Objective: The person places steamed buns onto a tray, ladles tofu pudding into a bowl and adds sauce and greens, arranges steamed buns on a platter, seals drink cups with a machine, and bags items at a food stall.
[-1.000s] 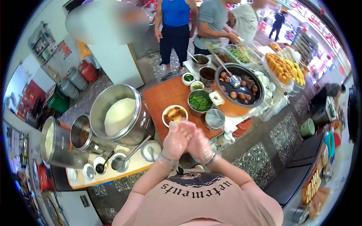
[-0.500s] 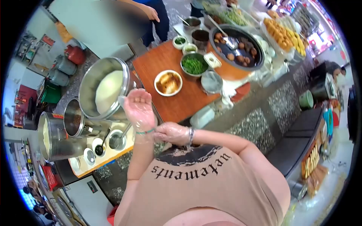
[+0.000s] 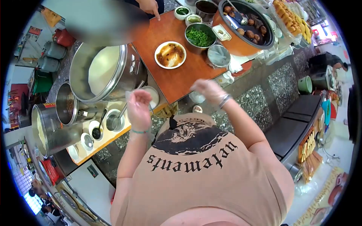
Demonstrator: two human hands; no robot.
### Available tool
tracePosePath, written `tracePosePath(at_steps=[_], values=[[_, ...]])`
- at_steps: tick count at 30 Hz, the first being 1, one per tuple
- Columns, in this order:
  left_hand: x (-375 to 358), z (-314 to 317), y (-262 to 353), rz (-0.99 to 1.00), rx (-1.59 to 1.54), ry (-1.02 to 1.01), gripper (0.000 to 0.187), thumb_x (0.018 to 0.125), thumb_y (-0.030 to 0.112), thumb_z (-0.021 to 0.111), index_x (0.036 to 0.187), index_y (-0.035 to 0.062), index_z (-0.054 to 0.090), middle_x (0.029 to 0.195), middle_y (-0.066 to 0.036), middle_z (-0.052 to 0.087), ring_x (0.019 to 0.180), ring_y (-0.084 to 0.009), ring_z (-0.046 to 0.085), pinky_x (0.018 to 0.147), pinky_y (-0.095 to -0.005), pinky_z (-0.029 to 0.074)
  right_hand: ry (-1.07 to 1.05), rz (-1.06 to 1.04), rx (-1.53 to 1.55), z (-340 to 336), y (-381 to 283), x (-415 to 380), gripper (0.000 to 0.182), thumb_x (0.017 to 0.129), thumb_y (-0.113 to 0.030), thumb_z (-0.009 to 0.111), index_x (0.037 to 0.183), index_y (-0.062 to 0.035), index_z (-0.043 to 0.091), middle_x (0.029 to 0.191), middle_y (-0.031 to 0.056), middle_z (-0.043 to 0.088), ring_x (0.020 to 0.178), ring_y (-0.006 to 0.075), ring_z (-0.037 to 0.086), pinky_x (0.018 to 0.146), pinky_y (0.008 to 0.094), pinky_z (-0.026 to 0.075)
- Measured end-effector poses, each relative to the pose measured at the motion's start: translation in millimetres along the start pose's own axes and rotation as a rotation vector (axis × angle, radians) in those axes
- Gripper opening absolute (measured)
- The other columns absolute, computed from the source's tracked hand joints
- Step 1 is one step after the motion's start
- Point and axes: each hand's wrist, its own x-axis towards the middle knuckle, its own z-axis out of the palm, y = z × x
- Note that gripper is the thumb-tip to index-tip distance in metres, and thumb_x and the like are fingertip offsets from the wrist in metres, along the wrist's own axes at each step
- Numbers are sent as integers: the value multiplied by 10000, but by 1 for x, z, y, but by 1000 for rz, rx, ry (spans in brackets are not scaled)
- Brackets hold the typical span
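My left hand (image 3: 139, 110), in a clear plastic glove with a green band at the wrist, is raised in front of the large steel pot (image 3: 98, 71); its fingers are loosely curled and nothing shows in them. My right hand (image 3: 209, 91), also in a clear glove and slightly blurred, hovers by the front edge of the orange-brown table (image 3: 171, 88). Its fingers are stretched out and hold nothing visible. On the table sit a white bowl of brown-sauced food (image 3: 170, 55), a steel bowl of chopped greens (image 3: 200, 37) and a clear container (image 3: 218, 56).
A big pot of dark broth with eggs (image 3: 245, 28) stands at the table's back right. Ladles and small bowls line a counter (image 3: 109, 137) at the left, beside more steel pots (image 3: 56, 130). Another person's hand (image 3: 149, 6) touches the table's back edge. A dark bench (image 3: 288, 126) is at right.
My right hand has let go of the glove at my left wrist and moved up and right. The other person's hand has come to the table edge. The view has shifted.
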Motion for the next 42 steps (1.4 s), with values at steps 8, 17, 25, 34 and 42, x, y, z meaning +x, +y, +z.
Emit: tracePosePath(at_steps=[8, 17, 25, 34, 42], values=[[-41, -60, -54, -320, 100, 97, 364, 1018, 327, 349, 933, 32, 543, 843, -66, 579, 783, -144, 542, 754, -295, 443, 289, 340, -29, -70, 32, 104, 316, 880, -318, 597, 921, -13, 669, 838, 165, 683, 810, 261, 653, 758, 363, 499], [-3, -19, -69, -269, 293, 325, 274, 1010, 241, 397, 934, 24, 547, 824, -59, 571, 759, -135, 542, 742, -275, 455, 423, 169, -632, -101, 133, 307, 192, 855, -166, 563, 1013, -96, 646, 1076, 202, 613, 1015, 336, 611, 844, 423, 514], [18, 11, -96, -330, 258, 421, 288, 1010, 271, 394, 973, 26, 541, 854, -70, 572, 792, -149, 540, 757, -289, 441, 339, 197, -681, -94, 126, 323, 216, 832, -190, 622, 1024, -92, 631, 1083, 183, 572, 994, 347, 603, 847, 440, 505], [39, 9, -98, -355, 225, 383, 271, 1015, 227, 385, 976, 13, 546, 863, -73, 582, 797, -149, 559, 765, -281, 464, -141, 67, -565, -101, 115, 302, 298, 830, -84, 503, 1083, -118, 658, 1056, 188, 631, 992, 348, 608, 866, 402, 485], [165, 57, -134, -566, 439, -91, 358, 965, 310, 504, 1157, 9, 523, 1038, -84, 570, 958, -166, 566, 849, -298, 462, -260, -17, -259, -115, 120, 259, 224, 846, -158, 586, 1047, -88, 657, 962, 152, 679, 877, 307, 647, 785, 367, 506]])
